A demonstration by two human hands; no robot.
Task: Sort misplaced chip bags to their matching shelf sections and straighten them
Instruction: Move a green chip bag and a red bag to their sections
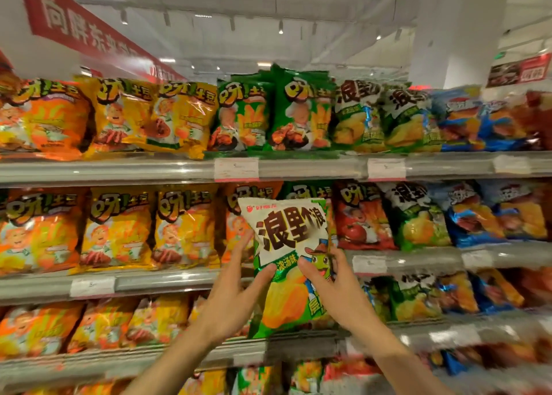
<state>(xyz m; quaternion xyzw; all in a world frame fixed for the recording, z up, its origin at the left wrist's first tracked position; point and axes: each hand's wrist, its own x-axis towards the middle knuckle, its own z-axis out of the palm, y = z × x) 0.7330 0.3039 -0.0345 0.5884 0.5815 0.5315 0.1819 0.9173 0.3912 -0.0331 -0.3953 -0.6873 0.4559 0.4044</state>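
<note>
Two bare hands, the left hand and the right hand, pinch a glossy white-and-green chip bag printed with bold dark characters and yellow crisps, holding it upright before the grey metal middle shelf. Behind, orange, yellow, green, red and blue bags crowd tiered shelves under a red hanging banner and white ceiling.

Both forearms reach up and forward, close together. The left hand and right hand each pinch something between thumb and curled fingers.
</note>
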